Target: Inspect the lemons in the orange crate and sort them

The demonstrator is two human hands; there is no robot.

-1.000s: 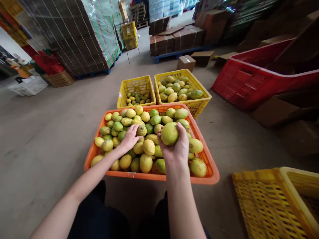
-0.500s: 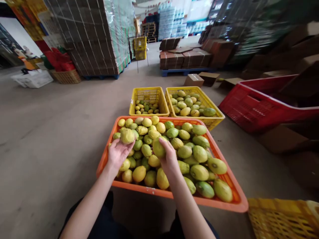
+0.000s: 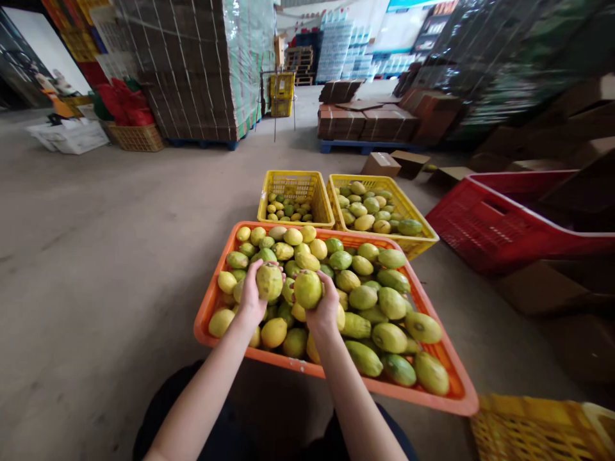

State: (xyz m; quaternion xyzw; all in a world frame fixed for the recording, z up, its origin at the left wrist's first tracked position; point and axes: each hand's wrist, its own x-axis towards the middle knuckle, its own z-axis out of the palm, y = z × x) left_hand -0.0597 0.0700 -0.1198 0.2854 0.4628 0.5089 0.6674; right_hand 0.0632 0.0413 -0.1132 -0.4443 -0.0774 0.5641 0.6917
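Note:
My left hand (image 3: 252,296) is wrapped around a yellow-green lemon (image 3: 270,282) with brownish marks on its skin. Close beside it, my right hand (image 3: 325,303) grips another yellow-green lemon (image 3: 308,289), thumb along its side. Both fruits are held just above an orange crate (image 3: 384,387) standing in front of me. Spread across that crate are many more lemons (image 3: 274,333), from yellow to green. Larger, greener ones lie towards the right side. The two held lemons are apart, and the fingers behind them are partly hidden.
Beyond the orange crate stand a small yellow crate (image 3: 262,198) and a wider yellow crate (image 3: 425,239), both holding lemons. A red crate (image 3: 461,214) and cardboard boxes (image 3: 538,282) are at right. Another yellow crate (image 3: 533,419) sits near right. Wrapped carton stacks (image 3: 187,70) rise behind.
My left hand has moved right, bringing its lemon close to the one in my right hand. The right-hand lemon has been turned. The view has shifted slightly.

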